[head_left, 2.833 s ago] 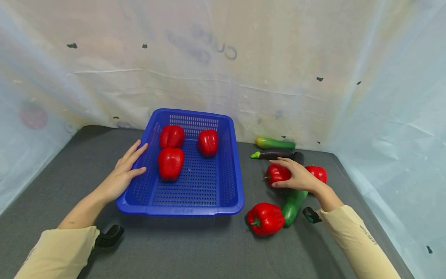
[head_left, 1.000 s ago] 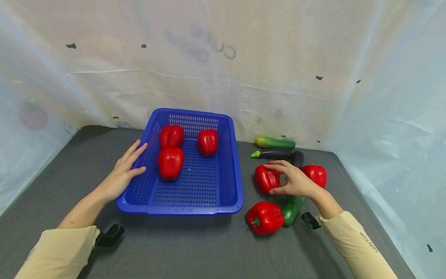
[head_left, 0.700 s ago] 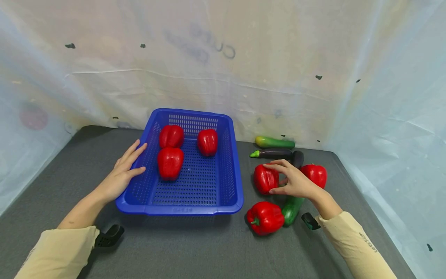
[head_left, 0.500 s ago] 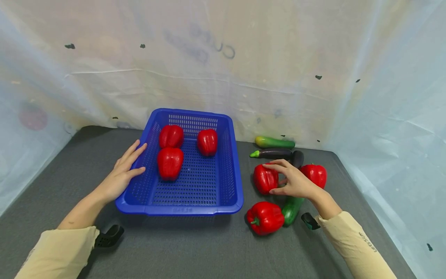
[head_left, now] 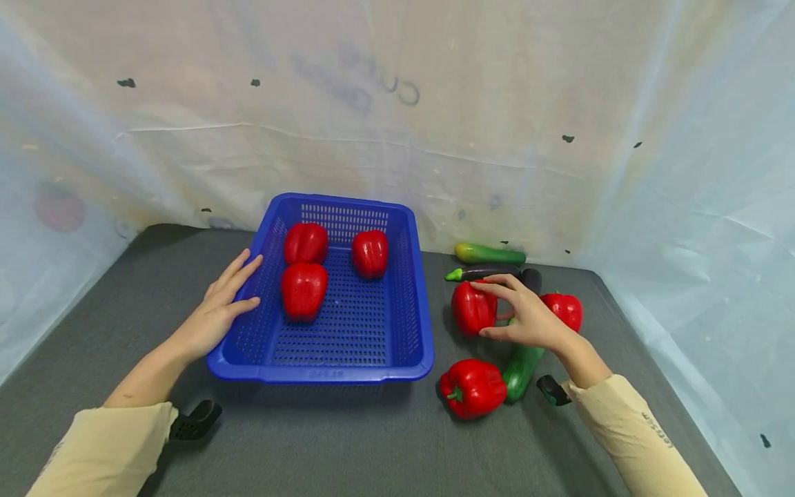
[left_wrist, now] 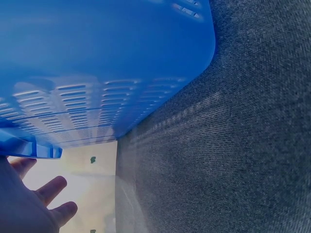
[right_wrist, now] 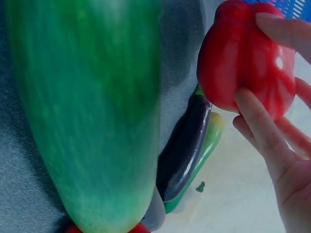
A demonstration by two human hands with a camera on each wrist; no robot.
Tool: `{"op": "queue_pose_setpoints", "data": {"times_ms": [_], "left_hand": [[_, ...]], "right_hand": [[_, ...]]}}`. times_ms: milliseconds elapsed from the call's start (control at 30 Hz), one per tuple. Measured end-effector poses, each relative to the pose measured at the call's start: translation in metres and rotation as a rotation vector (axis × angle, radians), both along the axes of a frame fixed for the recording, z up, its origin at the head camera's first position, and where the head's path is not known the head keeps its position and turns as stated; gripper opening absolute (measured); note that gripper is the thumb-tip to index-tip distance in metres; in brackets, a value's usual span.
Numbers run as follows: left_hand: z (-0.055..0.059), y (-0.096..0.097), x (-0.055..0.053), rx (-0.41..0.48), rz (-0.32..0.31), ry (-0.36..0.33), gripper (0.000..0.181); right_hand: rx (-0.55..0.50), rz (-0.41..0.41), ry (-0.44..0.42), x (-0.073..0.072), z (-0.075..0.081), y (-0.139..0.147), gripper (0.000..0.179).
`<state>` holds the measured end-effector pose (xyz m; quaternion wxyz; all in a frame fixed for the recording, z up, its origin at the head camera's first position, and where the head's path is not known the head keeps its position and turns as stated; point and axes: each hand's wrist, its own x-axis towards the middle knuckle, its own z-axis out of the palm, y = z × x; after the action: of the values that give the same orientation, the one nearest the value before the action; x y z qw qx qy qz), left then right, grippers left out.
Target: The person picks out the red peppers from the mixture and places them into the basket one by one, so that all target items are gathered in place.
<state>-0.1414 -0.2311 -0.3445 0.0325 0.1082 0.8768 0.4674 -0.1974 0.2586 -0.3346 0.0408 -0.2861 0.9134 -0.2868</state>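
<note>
My right hand (head_left: 528, 316) pinches a shiny red bell pepper (head_left: 470, 310) between thumb and fingers, to the right of the blue basket (head_left: 348, 375). In the right wrist view, the same bell pepper (right_wrist: 228, 63) hangs above the grey surface, with its shadow below. My left hand (head_left: 217, 310) rests with spread, straight fingers along the basket's left rim. Its fingers (left_wrist: 51, 189) show beside the rim in the left wrist view. Inside the basket lie three red bell peppers, one at the right (head_left: 370, 254) and two at the left (head_left: 303, 292).
Another red bell pepper (head_left: 473, 389) lies at the front, touching a green cucumber (head_left: 522, 373). One more bell pepper (head_left: 564, 310) sits behind my right wrist. Farther back are an eggplant (head_left: 487, 273), a second dark one (head_left: 531, 279), and a yellow-green zucchini (head_left: 491, 254) along the plastic-sheeted wall.
My right hand first closed on the bell pepper and drew it left and nearer, then held still; now it has raised the pepper slightly. The left hand and basket stay put.
</note>
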Motion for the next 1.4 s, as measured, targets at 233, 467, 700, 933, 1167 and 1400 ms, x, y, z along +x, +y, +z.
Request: {"op": "queue_pose_setpoints", "data": {"times_ms": [233,467,700,933,1167,1400], "left_hand": [[0.0,-0.001,0.0,-0.001,0.001,0.005,0.065],[0.0,-0.001,0.0,0.001,-0.001,0.006,0.065],[0.0,-0.001,0.0,-0.001,0.0,0.011,0.064],[0.001,0.0,0.001,-0.007,0.006,0.001,0.064],[0.0,-0.001,0.0,-0.002,0.002,0.003,0.065],[0.0,0.0,0.0,0.0,0.003,0.011,0.065]], "right_hand": [[-0.041,0.0,0.017,-0.004,0.007,0.0,0.074],[-0.083,0.015,0.052,-0.006,0.016,0.001,0.073],[-0.077,0.014,0.091,-0.007,0.025,-0.001,0.073],[-0.093,0.03,0.111,-0.01,0.03,-0.007,0.073],[-0.108,0.049,0.102,-0.011,0.037,-0.019,0.074],[-0.114,0.049,0.113,-0.014,0.043,-0.028,0.073]]}}
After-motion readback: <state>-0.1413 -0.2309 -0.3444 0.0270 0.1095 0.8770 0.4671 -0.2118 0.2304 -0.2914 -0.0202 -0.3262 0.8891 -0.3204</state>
